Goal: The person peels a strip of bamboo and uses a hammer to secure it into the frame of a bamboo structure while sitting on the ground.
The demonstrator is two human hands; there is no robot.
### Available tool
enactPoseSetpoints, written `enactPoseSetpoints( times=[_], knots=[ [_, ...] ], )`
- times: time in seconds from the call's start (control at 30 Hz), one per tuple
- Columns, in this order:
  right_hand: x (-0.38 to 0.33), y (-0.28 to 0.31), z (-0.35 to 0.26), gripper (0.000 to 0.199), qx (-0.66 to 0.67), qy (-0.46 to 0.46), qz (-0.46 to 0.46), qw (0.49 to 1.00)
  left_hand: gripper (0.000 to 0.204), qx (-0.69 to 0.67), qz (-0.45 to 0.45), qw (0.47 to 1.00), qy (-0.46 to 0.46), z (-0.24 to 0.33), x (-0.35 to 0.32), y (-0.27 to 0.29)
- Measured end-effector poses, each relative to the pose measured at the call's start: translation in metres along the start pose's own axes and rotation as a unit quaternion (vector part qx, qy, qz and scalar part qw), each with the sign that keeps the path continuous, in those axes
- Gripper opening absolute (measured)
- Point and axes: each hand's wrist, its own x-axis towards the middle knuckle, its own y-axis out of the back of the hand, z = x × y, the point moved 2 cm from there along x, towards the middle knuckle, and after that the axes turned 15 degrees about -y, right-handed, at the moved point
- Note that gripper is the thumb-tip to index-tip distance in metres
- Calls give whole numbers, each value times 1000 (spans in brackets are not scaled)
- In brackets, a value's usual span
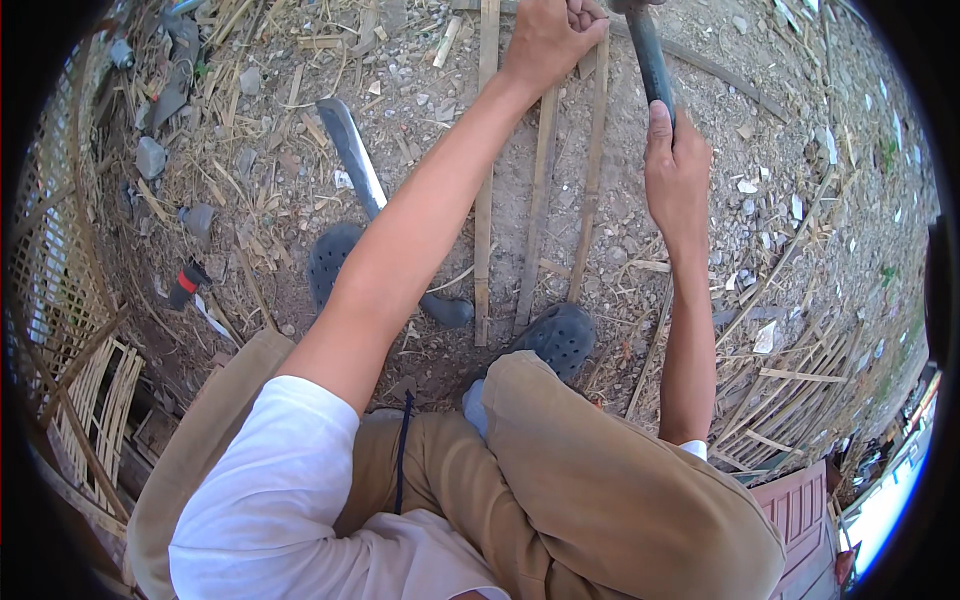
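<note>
My left hand (pixel 548 45) is at the top middle, its thumb and fingers pinched together over the far ends of the wooden slats. Whatever is between those fingertips is too small to make out. To its right, my right hand (pixel 678 170) is wrapped round the dark handle of a hammer (pixel 650 65), whose head is mostly cut off by the top edge. Long thin slats (pixel 537 215) run from near my shoes up toward my left hand. Another thin strip (pixel 725 78) lies crosswise at their far end, passing behind the hammer.
Left of the slats lies a machete (pixel 350 150) with a curved blade, partly hidden by my left forearm. A tool with a red and black handle (pixel 184 287) lies farther left. Woven lattice (pixel 60 240) stands at the left rim. Loose bamboo sticks (pixel 790 385) lie at right.
</note>
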Motion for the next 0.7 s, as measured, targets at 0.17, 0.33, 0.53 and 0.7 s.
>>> enactPoseSetpoints(
  times=[0.17,0.33,0.53,0.7],
  knots=[
    [-5,3,-5,51,14,-16,-24,999,32,-9,7,1000,-4,-1,0,1],
    [1,3,1,48,-34,-5,-16,999,33,-51,19,999,-3,0,0,0],
    [-9,3,-13,45,-22,15,8,1000,30,-16,2,1000,0,0,1,2],
    [-15,1,-19,46,-20,-1,-6,1000,31,-39,17,999,4,1,-1,3]
  ],
)
